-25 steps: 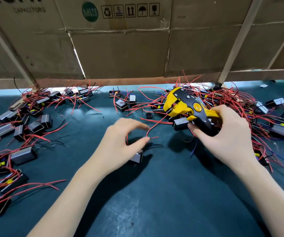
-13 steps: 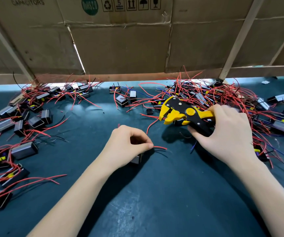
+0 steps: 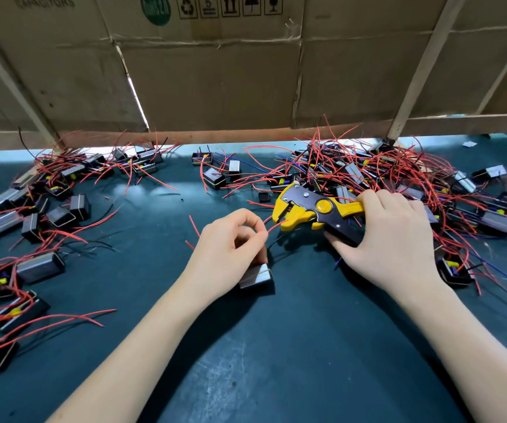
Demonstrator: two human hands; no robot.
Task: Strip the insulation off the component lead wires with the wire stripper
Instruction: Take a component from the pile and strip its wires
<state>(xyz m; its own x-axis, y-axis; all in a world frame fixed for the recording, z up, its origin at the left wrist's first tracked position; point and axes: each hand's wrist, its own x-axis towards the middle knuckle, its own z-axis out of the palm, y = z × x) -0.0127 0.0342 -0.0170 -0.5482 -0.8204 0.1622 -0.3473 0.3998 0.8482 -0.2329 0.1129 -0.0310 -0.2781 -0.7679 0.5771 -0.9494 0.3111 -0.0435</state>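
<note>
Now the left hand [image 3: 230, 248] pinches the red wire [image 3: 276, 225], pointing its tip right into the stripper [image 3: 313, 212] gripped by the right hand [image 3: 392, 236].

The cardboard [image 3: 215, 71] well beyond the fingers reads "CAPACITORS" [image 3: 44, 2] at upper left, then a green round sticker [image 3: 155, 9], blurred, and handling symbols [image 3: 229, 6] including recycling, "5", arrows, umbrella, glass.
</note>
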